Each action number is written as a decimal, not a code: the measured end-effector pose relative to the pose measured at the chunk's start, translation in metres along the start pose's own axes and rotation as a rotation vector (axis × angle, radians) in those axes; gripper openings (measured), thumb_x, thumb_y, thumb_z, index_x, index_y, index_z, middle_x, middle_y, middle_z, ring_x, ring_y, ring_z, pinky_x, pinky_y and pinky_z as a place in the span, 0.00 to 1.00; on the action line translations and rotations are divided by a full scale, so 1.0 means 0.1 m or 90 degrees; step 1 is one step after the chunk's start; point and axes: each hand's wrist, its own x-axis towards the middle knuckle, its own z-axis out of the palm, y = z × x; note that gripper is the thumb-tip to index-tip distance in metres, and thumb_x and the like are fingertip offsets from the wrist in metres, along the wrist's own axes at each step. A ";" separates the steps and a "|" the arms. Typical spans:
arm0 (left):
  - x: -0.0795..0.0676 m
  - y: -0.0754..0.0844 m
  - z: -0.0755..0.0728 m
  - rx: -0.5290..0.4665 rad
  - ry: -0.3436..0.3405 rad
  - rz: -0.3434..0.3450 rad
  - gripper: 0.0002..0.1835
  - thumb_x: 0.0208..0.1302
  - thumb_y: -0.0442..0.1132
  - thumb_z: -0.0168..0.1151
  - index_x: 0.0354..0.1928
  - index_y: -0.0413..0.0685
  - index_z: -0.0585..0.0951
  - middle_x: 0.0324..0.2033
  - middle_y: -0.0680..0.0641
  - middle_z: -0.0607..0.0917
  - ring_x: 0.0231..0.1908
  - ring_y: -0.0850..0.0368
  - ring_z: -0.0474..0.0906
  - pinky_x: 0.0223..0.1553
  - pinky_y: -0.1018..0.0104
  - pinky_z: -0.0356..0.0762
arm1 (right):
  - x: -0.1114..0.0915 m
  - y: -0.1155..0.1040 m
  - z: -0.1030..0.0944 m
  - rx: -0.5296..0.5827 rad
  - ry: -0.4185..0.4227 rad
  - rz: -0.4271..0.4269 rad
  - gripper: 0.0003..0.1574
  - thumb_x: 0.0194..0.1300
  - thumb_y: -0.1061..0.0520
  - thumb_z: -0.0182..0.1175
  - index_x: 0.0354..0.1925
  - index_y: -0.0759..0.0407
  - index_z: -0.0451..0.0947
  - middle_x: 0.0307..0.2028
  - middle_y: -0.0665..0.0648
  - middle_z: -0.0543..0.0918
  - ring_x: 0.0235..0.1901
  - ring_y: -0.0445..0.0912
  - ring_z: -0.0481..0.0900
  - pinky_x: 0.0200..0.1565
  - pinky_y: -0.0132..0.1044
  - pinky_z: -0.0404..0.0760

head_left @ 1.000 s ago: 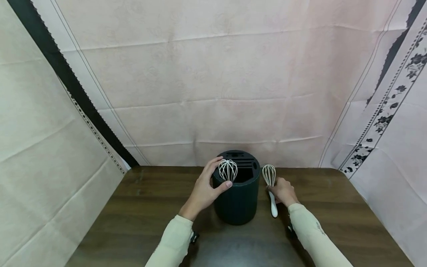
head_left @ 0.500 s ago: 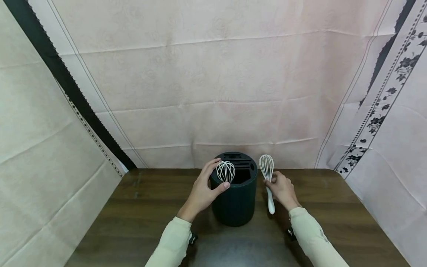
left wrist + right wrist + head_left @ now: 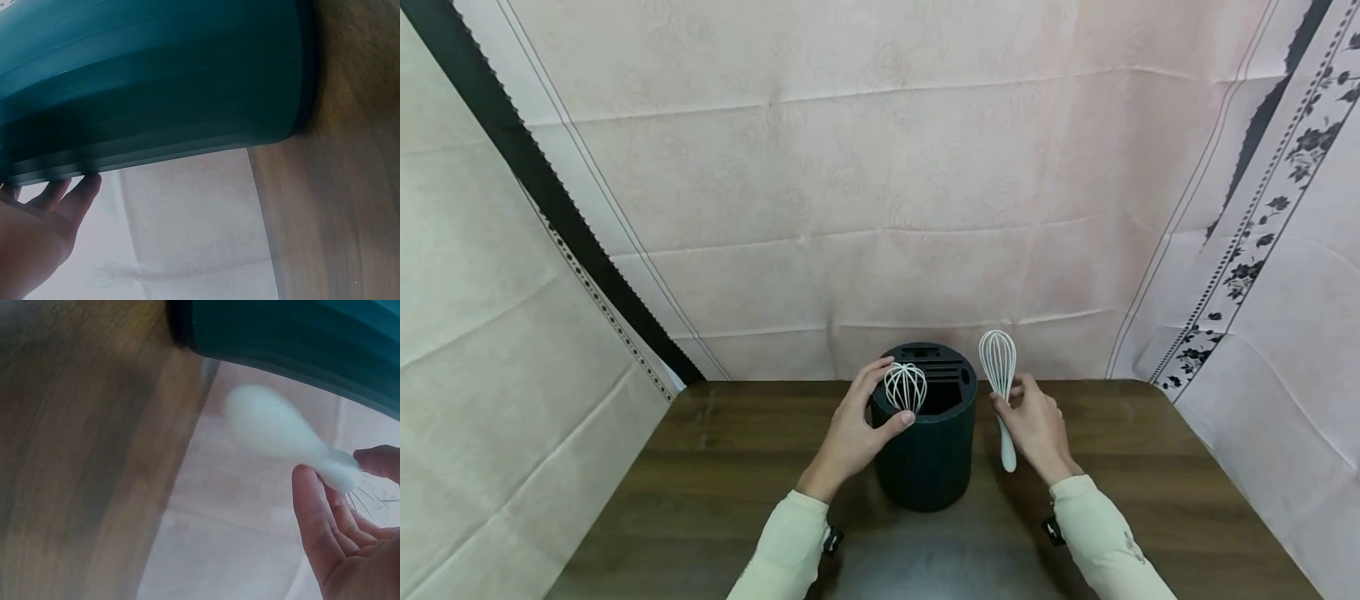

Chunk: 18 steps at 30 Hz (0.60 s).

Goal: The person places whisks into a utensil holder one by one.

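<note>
A dark green round utensil holder (image 3: 923,467) stands upright on the table, its slotted top facing up. From its left compartment rises the wire head of one whisk (image 3: 906,387); the handle is hidden inside. My left hand (image 3: 850,433) grips the holder's upper left side, thumb at the front and fingers around the back. In the left wrist view, fingertips (image 3: 87,186) lie against the green wall (image 3: 156,106). Right of the holder, my right hand (image 3: 1036,425) pinches a second white whisk (image 3: 997,362) where handle meets wires. Its pale handle (image 3: 269,422) hangs downward.
The brown wooden table (image 3: 730,500) ends at a pale cloth backdrop (image 3: 887,208) close behind the holder. More cloth hangs on both sides, with a floral border (image 3: 1247,279) on the right. An open dark compartment (image 3: 943,398) shows beside the standing whisk.
My right hand has raised the second whisk off the table and brought it slightly closer to the holder. The left hand keeps its hold; the head view has shifted a little.
</note>
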 end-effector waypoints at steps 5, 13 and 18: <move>-0.01 0.00 0.01 -0.003 0.003 0.004 0.39 0.68 0.57 0.72 0.78 0.69 0.68 0.76 0.69 0.63 0.74 0.58 0.65 0.73 0.36 0.63 | -0.04 -0.06 -0.03 0.016 0.025 -0.027 0.27 0.76 0.54 0.64 0.64 0.66 0.73 0.51 0.66 0.86 0.42 0.55 0.87 0.42 0.53 0.84; 0.00 0.01 0.00 -0.007 0.005 0.008 0.39 0.68 0.56 0.73 0.78 0.71 0.68 0.77 0.67 0.63 0.74 0.57 0.65 0.73 0.36 0.64 | -0.12 -0.15 -0.05 0.033 0.086 -0.100 0.30 0.73 0.57 0.67 0.67 0.64 0.69 0.48 0.64 0.85 0.41 0.56 0.86 0.41 0.51 0.83; 0.00 0.01 0.01 -0.015 0.005 0.013 0.38 0.68 0.54 0.73 0.77 0.69 0.69 0.77 0.64 0.63 0.74 0.55 0.66 0.73 0.36 0.64 | -0.19 -0.20 -0.11 0.054 0.129 -0.150 0.48 0.72 0.61 0.68 0.78 0.61 0.52 0.44 0.62 0.84 0.40 0.56 0.86 0.34 0.42 0.81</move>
